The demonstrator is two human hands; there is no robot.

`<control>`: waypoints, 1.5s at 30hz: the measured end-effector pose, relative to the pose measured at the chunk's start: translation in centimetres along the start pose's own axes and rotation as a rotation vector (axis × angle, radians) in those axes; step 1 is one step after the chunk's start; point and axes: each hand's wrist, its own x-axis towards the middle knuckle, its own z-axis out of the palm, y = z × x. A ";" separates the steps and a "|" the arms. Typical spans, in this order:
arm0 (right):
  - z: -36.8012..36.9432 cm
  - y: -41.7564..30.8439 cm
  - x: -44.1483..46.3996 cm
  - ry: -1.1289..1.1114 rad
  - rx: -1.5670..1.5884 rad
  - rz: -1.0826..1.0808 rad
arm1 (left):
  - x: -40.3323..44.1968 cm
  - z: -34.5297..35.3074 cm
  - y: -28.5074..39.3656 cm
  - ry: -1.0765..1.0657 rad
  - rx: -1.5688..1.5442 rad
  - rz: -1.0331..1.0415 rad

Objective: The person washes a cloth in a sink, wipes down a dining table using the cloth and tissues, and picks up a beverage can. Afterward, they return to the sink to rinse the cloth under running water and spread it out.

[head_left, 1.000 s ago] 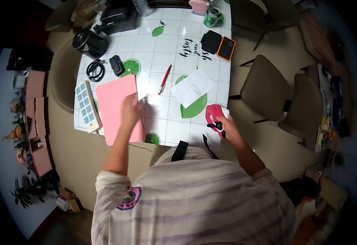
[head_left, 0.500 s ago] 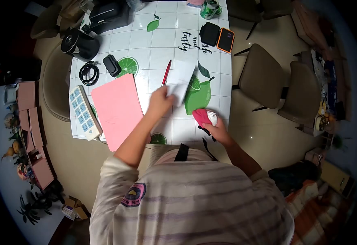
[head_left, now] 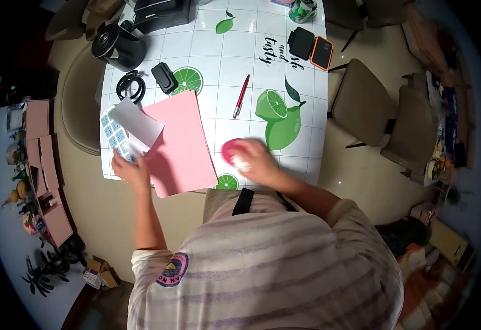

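Note:
My left hand (head_left: pixel 132 171) pinches the lower end of a folded white sheet of paper (head_left: pixel 140 125). The sheet overlaps both a white power strip with blue sockets (head_left: pixel 108 130) and the left edge of a stack of pink paper (head_left: pixel 183 146). My right hand (head_left: pixel 261 165), blurred by motion, is closed around a pink-and-white object (head_left: pixel 230 149) just right of the stack; its exact kind cannot be made out. A red pen (head_left: pixel 241 97) lies on the table above that hand, apart from it.
Across the lime-printed table (head_left: pixel 240 49) stand a black kettle (head_left: pixel 118 47), a coiled black cable (head_left: pixel 130 87), a black case (head_left: pixel 164 77), a dark box (head_left: pixel 161 14), an orange-framed device (head_left: pixel 322 53), a black pouch (head_left: pixel 301 43) and a green can (head_left: pixel 303 10). Chairs (head_left: pixel 361 104) flank it.
My left hand has carried the white paper leftward from beside the pen to the power strip. My right hand has moved left with the pink-and-white object. The view has shifted slightly.

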 end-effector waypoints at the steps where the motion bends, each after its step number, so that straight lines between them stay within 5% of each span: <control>1: 1.3 -0.7 1.0 -0.052 -0.103 -0.093 | -0.2 -0.3 1.0 -0.043 -0.252 0.162; 3: 3.5 -1.1 2.9 -0.063 -0.233 -0.241 | -2.6 1.2 3.3 -0.221 -0.352 0.408; 4: 3.1 -1.1 3.8 -0.019 -0.269 -0.230 | -3.2 -0.1 5.9 -0.444 -0.477 0.485; 6: 1.8 -0.3 4.6 0.082 -0.337 -0.065 | -5.0 0.1 8.3 -0.545 -0.443 0.555; 9: -3.8 4.2 2.4 0.413 -0.258 0.261 | -5.5 0.2 8.8 -0.670 -0.386 0.530; 11: -7.0 10.2 -1.3 0.767 -0.322 0.244 | -5.1 -0.3 9.0 -0.647 -0.348 0.583; 12: -8.2 14.4 -4.1 0.777 -0.659 0.442 | -5.1 0.1 8.9 -0.648 -0.353 0.586; 14: -12.3 16.9 -7.5 0.880 0.070 1.072 | -4.2 1.9 9.1 -0.642 -0.459 0.593; 17: -12.0 11.7 -4.9 0.846 -0.107 0.768 | -2.2 2.2 15.4 -0.762 -0.635 0.516; 18: -7.9 11.7 -5.0 0.799 -0.469 0.497 | -1.8 2.7 17.9 -0.762 -0.681 0.528; 19: -6.6 7.2 -2.8 0.710 -0.013 0.283 | -1.7 3.3 20.4 -0.695 -0.743 0.549; 21: -3.0 2.8 -0.4 0.029 -0.057 -0.016 | -1.1 5.3 23.8 -0.629 -0.804 0.586; 22: -0.6 0.9 -0.1 -0.062 -0.179 -0.168 | -1.1 7.0 24.6 -0.658 -0.704 0.626; 24: 3.1 1.4 2.3 -0.003 -0.174 -0.213 | 0.1 9.3 25.3 -0.763 -0.566 0.626; 26: 3.9 4.9 6.3 -0.045 -0.359 -0.173 | 2.1 10.8 23.5 -0.597 -0.697 0.578; 27: -1.0 4.7 10.1 -0.175 -0.221 0.089 | 3.8 9.2 22.3 -0.632 -0.746 0.481; 28: -2.4 6.6 11.9 0.148 -0.091 0.315 | 5.5 7.2 21.2 -0.658 -0.796 0.384; 29: -3.7 10.3 12.1 0.416 -0.133 0.193 | 6.2 6.4 19.6 -0.641 -0.725 0.350; 30: -4.5 12.2 11.9 0.535 -0.418 0.343 | 6.7 5.7 17.8 -0.622 -0.655 0.316; 31: -5.9 12.5 11.7 0.424 -0.362 0.430 | 6.8 5.1 15.7 -0.605 -0.574 0.357; 32: -5.1 12.6 11.0 0.492 -0.375 0.331 | 6.5 4.9 13.6 -0.591 -0.497 0.400; 34: -1.6 8.8 7.4 0.246 -0.241 0.413 | 5.0 5.1 10.6 -0.619 -0.473 0.335; 37: 2.2 3.4 2.6 -0.209 0.163 -0.112 | 3.3 5.7 9.5 -0.486 -0.475 0.347; 40: 0.9 3.2 5.9 -0.304 -0.116 -0.256 | 2.0 6.8 9.7 -0.332 -0.428 0.440; 45: -1.0 9.1 20.3 0.225 -0.283 -0.003 | 1.9 7.3 9.2 -0.346 -0.421 0.416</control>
